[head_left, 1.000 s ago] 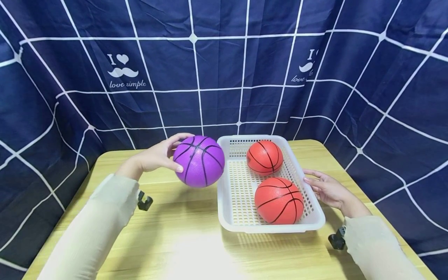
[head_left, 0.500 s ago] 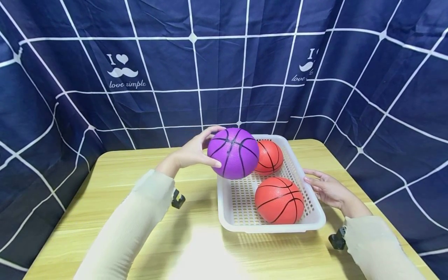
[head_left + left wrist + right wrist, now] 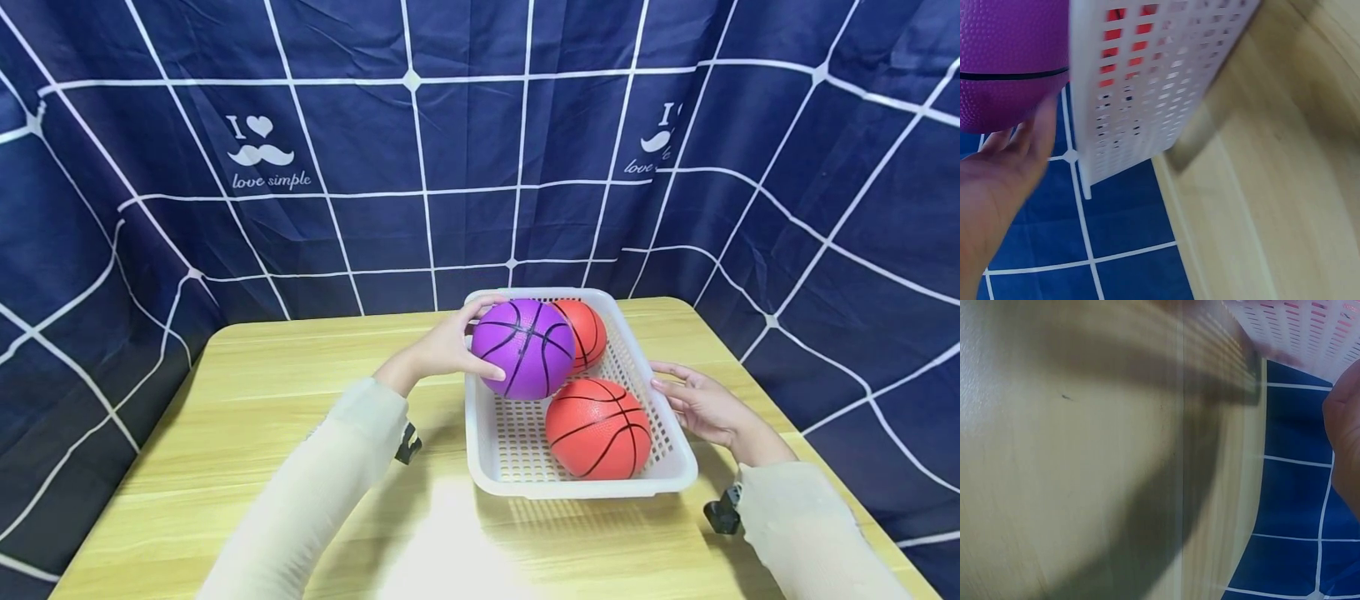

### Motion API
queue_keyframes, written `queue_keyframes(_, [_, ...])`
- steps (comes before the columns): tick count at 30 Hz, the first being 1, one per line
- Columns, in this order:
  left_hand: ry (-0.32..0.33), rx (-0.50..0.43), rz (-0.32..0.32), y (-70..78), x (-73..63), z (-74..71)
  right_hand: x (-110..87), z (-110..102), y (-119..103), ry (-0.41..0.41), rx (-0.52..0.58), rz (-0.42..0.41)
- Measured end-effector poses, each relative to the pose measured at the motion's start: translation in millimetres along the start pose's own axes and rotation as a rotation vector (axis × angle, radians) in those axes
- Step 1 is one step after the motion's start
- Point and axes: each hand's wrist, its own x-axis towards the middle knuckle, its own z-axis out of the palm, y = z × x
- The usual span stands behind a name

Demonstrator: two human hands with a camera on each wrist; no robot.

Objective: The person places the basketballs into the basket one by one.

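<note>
A purple mini basketball [image 3: 528, 350] is in my left hand [image 3: 447, 344], gripped from its left side with fingers behind and thumb in front. It overlaps the left back part of a white plastic basket [image 3: 570, 488]. Inside the basket lie a red mini basketball [image 3: 600, 433] at the front and a smaller red ball [image 3: 591, 332] at the back, partly hidden by the purple one. In the left wrist view the purple ball [image 3: 1007, 50] is beside the basket's perforated wall [image 3: 1141, 106]. My right hand [image 3: 701, 408] touches the basket's right rim with relaxed fingers.
The basket stands on a light wooden table [image 3: 300, 400] with rounded back corners. A dark blue curtain with white grid lines [image 3: 337, 233] hangs behind and along both sides. Black camera mounts [image 3: 723, 512] sit at both wrists.
My left hand has carried the purple ball rightward from beside the basket to over its left back part, rising and then lowering. My right hand, the basket and the red balls stay put.
</note>
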Motion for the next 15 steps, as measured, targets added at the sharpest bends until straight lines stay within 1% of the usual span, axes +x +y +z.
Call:
queue_keyframes(4, [0.022, 0.019, -0.008, -6.7, -0.1, 5.7, 0.0, -0.3, 0.2, -0.004, -0.001, -0.002])
queue_keyframes(7, [0.047, 0.062, -0.004, -12.1, 0.0, 9.0, -0.1, -0.8, 0.5, -0.008, 0.002, -0.003])
queue_keyframes(10, [0.061, 0.076, -0.009, -18.8, 0.5, 11.9, 0.1, -1.4, 0.7, -0.011, 0.005, -0.002])
queue_keyframes(15, [0.063, 0.061, -0.008, -25.2, 0.8, 16.6, 0.2, -2.1, 0.8, -0.019, 0.013, -0.002])
